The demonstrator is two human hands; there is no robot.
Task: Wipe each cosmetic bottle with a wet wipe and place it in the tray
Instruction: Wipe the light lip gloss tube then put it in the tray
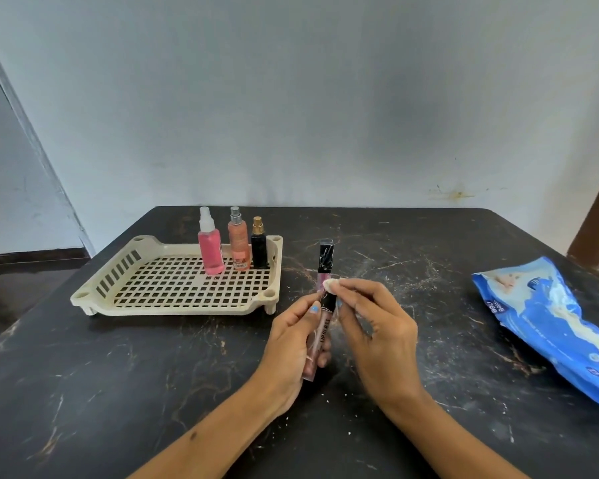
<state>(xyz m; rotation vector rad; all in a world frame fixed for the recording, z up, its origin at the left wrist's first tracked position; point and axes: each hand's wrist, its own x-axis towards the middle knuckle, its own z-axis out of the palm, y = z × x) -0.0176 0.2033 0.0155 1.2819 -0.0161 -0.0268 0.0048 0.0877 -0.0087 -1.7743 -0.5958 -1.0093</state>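
My left hand (291, 340) grips a pink lip gloss tube (320, 335) with a black cap, tilted slightly, above the table. My right hand (374, 326) pinches a small white wet wipe (329, 284) at the top end of that tube. Just behind, a second lip gloss tube (325, 259) with a black cap points upward; whether it stands on the table is hidden by my fingers. The cream slotted tray (173, 305) sits to the left. In its back right corner stand a pink spray bottle (210, 250), a peach spray bottle (239, 247) and a black bottle (258, 248) with a gold cap.
A blue pack of wet wipes (547, 323) lies at the right on the dark marble table (118, 375). White crumbs dot the tabletop near my arms. A pale wall rises behind the table's far edge.
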